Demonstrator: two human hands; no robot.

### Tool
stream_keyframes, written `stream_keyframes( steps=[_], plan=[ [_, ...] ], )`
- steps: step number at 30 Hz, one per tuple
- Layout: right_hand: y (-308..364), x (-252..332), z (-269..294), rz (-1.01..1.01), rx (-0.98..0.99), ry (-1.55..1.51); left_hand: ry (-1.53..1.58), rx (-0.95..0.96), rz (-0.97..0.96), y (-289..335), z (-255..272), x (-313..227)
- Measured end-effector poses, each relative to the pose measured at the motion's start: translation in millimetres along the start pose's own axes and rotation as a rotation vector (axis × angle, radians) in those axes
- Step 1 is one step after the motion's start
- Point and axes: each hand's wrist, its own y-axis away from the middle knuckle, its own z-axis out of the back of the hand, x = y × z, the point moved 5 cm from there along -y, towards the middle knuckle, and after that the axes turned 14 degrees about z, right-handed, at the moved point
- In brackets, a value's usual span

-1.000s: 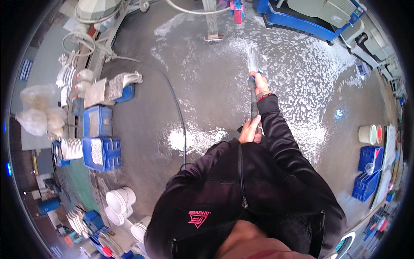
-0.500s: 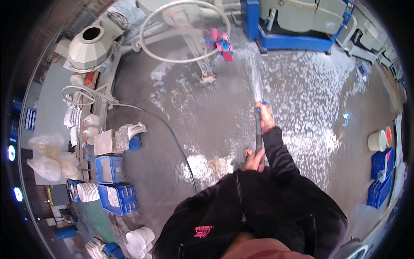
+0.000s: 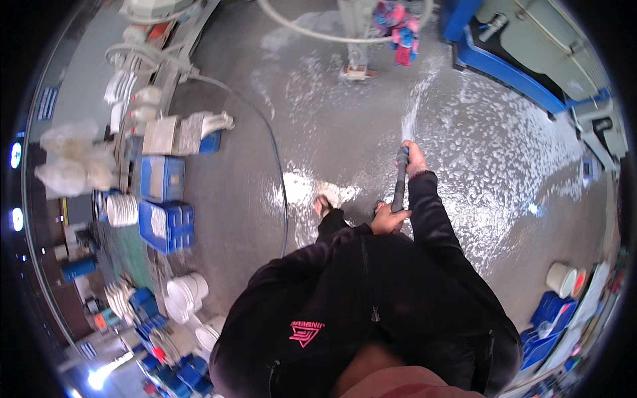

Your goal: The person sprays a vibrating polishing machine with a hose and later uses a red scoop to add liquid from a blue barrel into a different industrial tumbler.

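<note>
My right hand (image 3: 416,158) is closed round the front of a dark grey hose (image 3: 400,186), by its blue-tipped nozzle. My left hand (image 3: 387,219) grips the same hose lower down, close to my body. A stream of water (image 3: 411,116) shoots forward from the nozzle onto the wet floor (image 3: 345,139). White foam (image 3: 484,142) covers the floor ahead and to the right of my hands. The far end of the jet breaks up below the large pale wheel (image 3: 318,33), where pink and blue cloths (image 3: 403,34) hang.
A thin dark hose (image 3: 274,142) curves over the floor on the left. Blue crates (image 3: 174,229), white buckets (image 3: 189,288) and a pale block (image 3: 161,136) line the left side. A blue-framed machine (image 3: 511,76) stands at far right; another white bucket (image 3: 561,279) is at right.
My view has turned and moved, so the machines sit higher and farther right. One of my feet now shows left of my hands. Both hands still hold the hose, and water keeps flowing.
</note>
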Motion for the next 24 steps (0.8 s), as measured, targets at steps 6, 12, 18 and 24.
stream_keyframes(
  steps=[6,12,18,24],
  plan=[
    [-21,-67,-137,-0.077,0.131,0.240,0.409,-0.159,-0.072,32,99,-9],
    [-12,-114,-291,-0.029,0.203,0.456,0.721,-0.236,-0.071,65,219,2],
    [-5,-117,-367,0.085,0.138,0.385,0.770,-0.014,-0.036,91,304,-16],
    [-28,-109,-398,0.104,-0.036,0.363,0.654,0.025,-0.064,82,357,-42]
  ],
)
